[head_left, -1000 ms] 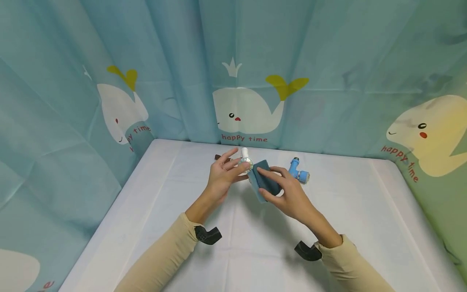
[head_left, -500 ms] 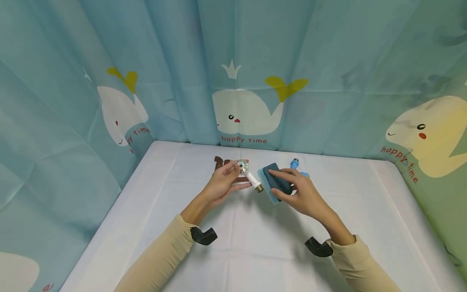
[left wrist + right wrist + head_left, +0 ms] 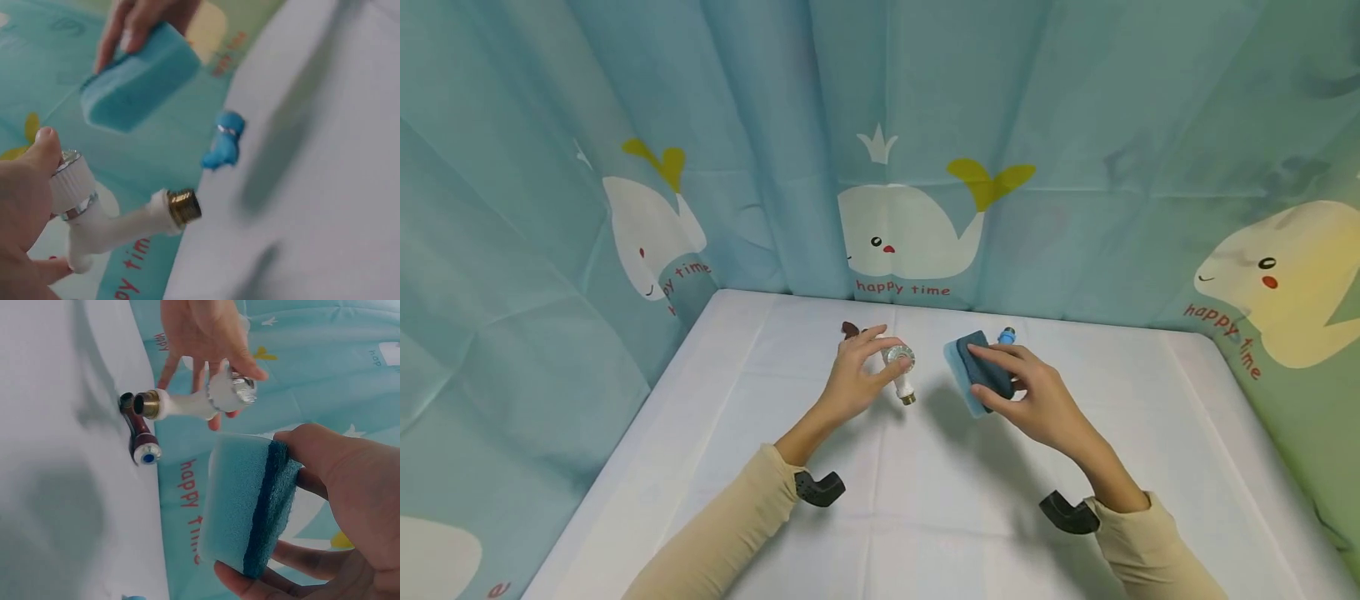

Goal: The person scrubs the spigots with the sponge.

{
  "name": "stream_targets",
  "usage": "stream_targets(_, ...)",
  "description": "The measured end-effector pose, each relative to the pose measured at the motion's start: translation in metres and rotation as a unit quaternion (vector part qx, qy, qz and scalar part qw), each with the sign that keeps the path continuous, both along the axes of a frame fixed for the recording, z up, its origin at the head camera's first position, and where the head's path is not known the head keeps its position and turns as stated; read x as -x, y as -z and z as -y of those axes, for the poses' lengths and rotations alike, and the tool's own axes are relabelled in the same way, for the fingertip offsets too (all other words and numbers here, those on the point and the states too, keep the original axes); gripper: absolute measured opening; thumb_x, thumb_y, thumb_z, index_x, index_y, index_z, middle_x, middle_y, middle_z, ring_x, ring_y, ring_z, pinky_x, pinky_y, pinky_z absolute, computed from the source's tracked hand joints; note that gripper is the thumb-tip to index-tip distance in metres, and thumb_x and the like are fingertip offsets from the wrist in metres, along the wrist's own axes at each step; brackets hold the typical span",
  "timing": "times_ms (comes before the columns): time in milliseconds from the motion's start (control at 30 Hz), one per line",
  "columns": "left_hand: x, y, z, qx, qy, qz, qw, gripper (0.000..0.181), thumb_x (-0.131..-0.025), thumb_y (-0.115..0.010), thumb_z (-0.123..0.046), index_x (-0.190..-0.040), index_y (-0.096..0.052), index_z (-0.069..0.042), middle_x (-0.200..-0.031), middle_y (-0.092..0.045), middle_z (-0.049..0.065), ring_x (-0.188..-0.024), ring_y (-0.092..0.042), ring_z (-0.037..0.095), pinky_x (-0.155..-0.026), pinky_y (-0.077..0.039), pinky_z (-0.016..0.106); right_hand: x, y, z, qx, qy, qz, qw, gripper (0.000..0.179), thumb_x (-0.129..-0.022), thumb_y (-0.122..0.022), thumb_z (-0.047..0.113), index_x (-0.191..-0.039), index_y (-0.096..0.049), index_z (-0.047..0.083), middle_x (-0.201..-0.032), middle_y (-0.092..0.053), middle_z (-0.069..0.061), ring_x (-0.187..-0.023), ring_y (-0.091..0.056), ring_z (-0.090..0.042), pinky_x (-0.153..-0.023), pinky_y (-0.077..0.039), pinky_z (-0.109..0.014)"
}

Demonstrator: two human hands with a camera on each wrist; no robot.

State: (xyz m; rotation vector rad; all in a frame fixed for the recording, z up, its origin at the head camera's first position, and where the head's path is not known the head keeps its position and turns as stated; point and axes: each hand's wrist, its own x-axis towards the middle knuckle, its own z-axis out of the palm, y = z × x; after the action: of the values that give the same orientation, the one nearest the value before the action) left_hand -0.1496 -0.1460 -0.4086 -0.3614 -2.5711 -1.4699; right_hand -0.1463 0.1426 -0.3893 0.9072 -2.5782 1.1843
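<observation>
My left hand (image 3: pixel 853 379) holds a white faucet (image 3: pixel 119 228) above the table, its thumb on the round knob and fingers on the far side. The faucet's brass threaded end (image 3: pixel 185 207) points toward the front of the table in the head view. In my right hand (image 3: pixel 1037 400) is a two-layer sponge (image 3: pixel 244 500), light blue with a dark blue scouring side, gripped between thumb and fingers. A gap separates sponge and faucet.
A brown faucet (image 3: pixel 139 431) lies on the table behind my left hand. Behind my right hand lies a blue faucet (image 3: pixel 224 142), partly hidden in the head view. The white table (image 3: pixel 880 517) meets a whale-print curtain (image 3: pixel 760 167) at the back.
The sponge has moved right, away from the white faucet it was against. My left hand has turned the faucet so its threaded end now faces the front.
</observation>
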Motion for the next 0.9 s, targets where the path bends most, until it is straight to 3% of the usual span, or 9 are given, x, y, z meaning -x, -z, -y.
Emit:
stream_targets(100,0.001,0.003,0.003,0.058,-0.005,-0.043,0.9974,0.035,-0.092,-0.078,-0.033,-0.119,-0.076,-0.011,-0.149,-0.055,0.014,-0.150,-0.027,0.043,-0.116,-0.015,0.074,-0.001,0.001,-0.002,0.001,-0.001,0.000,1.0000,0.053,-0.090,-0.081,0.013,-0.140,-0.064,0.010,-0.134,-0.060,-0.020,-0.103,-0.069,-0.032,-0.077,-0.062,-0.043)
stream_targets(200,0.002,0.006,0.005,0.122,-0.001,-0.083,0.9890,0.038,-0.089,-0.080,-0.039,-0.114,-0.076,-0.011,-0.134,-0.066,0.011,-0.144,-0.042,0.037,-0.117,-0.009,0.074,-0.002,0.002,-0.003,0.001,0.000,0.002,1.0000,0.053,-0.090,-0.081,0.013,-0.140,-0.064,0.011,-0.134,-0.060,-0.019,-0.104,-0.069,-0.032,-0.077,-0.062,-0.043)
stream_targets(267,0.002,0.008,0.007,0.153,0.005,-0.098,0.9833,0.040,-0.087,-0.081,-0.042,-0.111,-0.076,-0.010,-0.119,-0.073,0.008,-0.128,-0.058,0.029,-0.119,-0.013,0.071,-0.003,0.002,-0.004,0.000,0.001,0.003,1.0000,0.053,-0.090,-0.081,0.013,-0.140,-0.064,0.011,-0.134,-0.060,-0.018,-0.105,-0.068,-0.032,-0.078,-0.062,-0.042)
stream_targets(367,0.002,0.011,0.008,0.175,0.017,-0.092,0.9800,0.037,-0.086,-0.081,-0.042,-0.104,-0.073,-0.010,-0.094,-0.074,0.002,-0.089,-0.067,0.019,-0.106,-0.045,0.052,-0.003,0.003,-0.005,-0.003,0.003,0.005,1.0000,0.053,-0.090,-0.081,0.014,-0.141,-0.064,0.012,-0.134,-0.060,-0.016,-0.106,-0.068,-0.032,-0.079,-0.062,-0.041)
stream_targets(433,0.002,0.012,0.009,0.164,0.029,-0.068,0.9837,0.034,-0.089,-0.080,-0.040,-0.102,-0.070,-0.010,-0.077,-0.067,-0.003,-0.068,-0.058,0.013,-0.080,-0.054,0.038,-0.004,0.003,-0.005,-0.004,0.001,0.005,1.0000,0.053,-0.090,-0.081,0.014,-0.141,-0.064,0.012,-0.134,-0.060,-0.017,-0.106,-0.068,-0.032,-0.078,-0.062,-0.041)
stream_targets(500,0.002,0.012,0.008,0.143,0.041,-0.031,0.9884,0.031,-0.095,-0.074,-0.040,-0.099,-0.065,-0.011,-0.064,-0.054,-0.006,-0.057,-0.045,0.010,-0.057,-0.044,0.030,-0.004,0.002,-0.006,-0.004,0.001,0.005,1.0000,0.053,-0.091,-0.081,0.013,-0.141,-0.064,0.012,-0.134,-0.060,-0.017,-0.106,-0.068,-0.032,-0.078,-0.062,-0.041)
stream_targets(667,-0.001,0.008,0.007,0.041,0.080,0.099,0.9911,0.040,-0.105,-0.055,-0.050,-0.098,-0.051,-0.011,-0.054,-0.051,-0.002,-0.040,-0.053,0.010,-0.045,-0.048,0.031,-0.005,0.000,-0.010,-0.004,0.003,-0.001,1.0000,0.053,-0.090,-0.080,0.012,-0.141,-0.064,0.011,-0.134,-0.060,-0.018,-0.104,-0.069,-0.032,-0.078,-0.062,-0.041)
stream_targets(800,-0.004,0.002,0.005,-0.053,0.111,0.193,0.9735,0.046,-0.107,-0.044,-0.054,-0.107,-0.048,-0.008,-0.063,-0.059,0.005,-0.041,-0.055,0.016,-0.044,-0.048,0.036,-0.005,0.000,-0.013,-0.004,0.006,-0.003,1.0000,0.053,-0.090,-0.080,0.012,-0.140,-0.064,0.011,-0.133,-0.061,-0.017,-0.103,-0.069,-0.030,-0.077,-0.062,-0.041)
stream_targets(900,-0.005,-0.004,0.004,-0.129,0.148,0.257,0.9463,0.045,-0.111,-0.036,-0.049,-0.116,-0.043,-0.005,-0.076,-0.056,0.007,-0.052,-0.053,0.017,-0.053,-0.045,0.030,-0.005,0.000,-0.015,-0.002,0.012,-0.002,0.9999,0.053,-0.090,-0.081,0.012,-0.140,-0.064,0.011,-0.133,-0.062,-0.015,-0.102,-0.069,-0.029,-0.077,-0.062,-0.040)
